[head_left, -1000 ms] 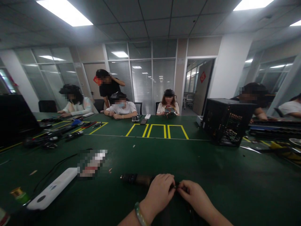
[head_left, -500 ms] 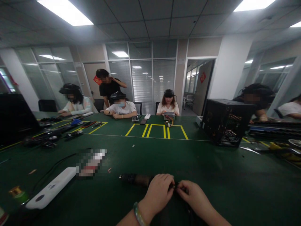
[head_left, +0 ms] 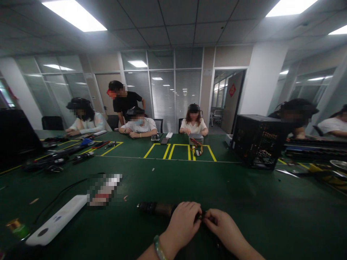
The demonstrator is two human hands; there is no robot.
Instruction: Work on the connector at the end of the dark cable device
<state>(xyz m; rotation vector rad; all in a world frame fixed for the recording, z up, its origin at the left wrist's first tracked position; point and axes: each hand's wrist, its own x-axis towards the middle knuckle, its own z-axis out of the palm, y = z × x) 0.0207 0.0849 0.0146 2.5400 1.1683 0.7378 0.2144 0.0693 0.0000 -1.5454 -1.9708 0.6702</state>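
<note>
My left hand (head_left: 184, 222), with a green bangle on its wrist, is closed around the near end of a dark cylindrical tool (head_left: 155, 208) lying on the green table mat (head_left: 168, 180). My right hand (head_left: 223, 227) meets it fingertip to fingertip and pinches a tiny part at the tool's end; the part is too small to name. Dark cables run down from under both hands toward the frame's lower edge.
A white power bank (head_left: 55, 221) with a black cable and a small brass spool (head_left: 13, 224) lie at the left. A black computer case (head_left: 257, 140) stands at the right. Several people sit around the far side behind yellow tape boxes (head_left: 180, 151).
My hands stay joined at the tool's end. The seated person opposite has set a grey box with wires down on the table. The standing person has lowered an arm.
</note>
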